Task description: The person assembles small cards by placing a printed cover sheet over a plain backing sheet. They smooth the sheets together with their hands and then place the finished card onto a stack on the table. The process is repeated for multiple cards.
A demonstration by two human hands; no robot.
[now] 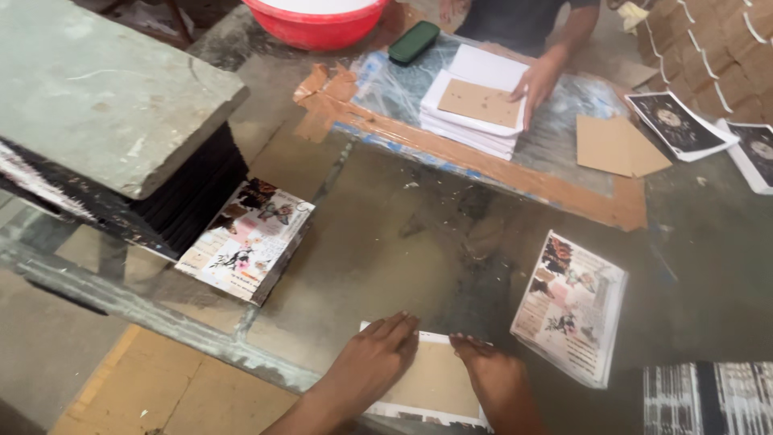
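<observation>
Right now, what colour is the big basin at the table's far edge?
Red basin with a whitish inside, seen in the head view.

My left hand (374, 354) and right hand (495, 379) lie flat on a board (431, 383) at the table's (386, 242) near edge. A printed stack (572, 306) sits just right of it, another stack (245, 238) at the left, under a stone slab (97, 89).

Glass-topped table (386, 234) with printed booklet stacks (572, 306), white sheet pile (475, 113), cardboard pieces (616, 145).
</observation>
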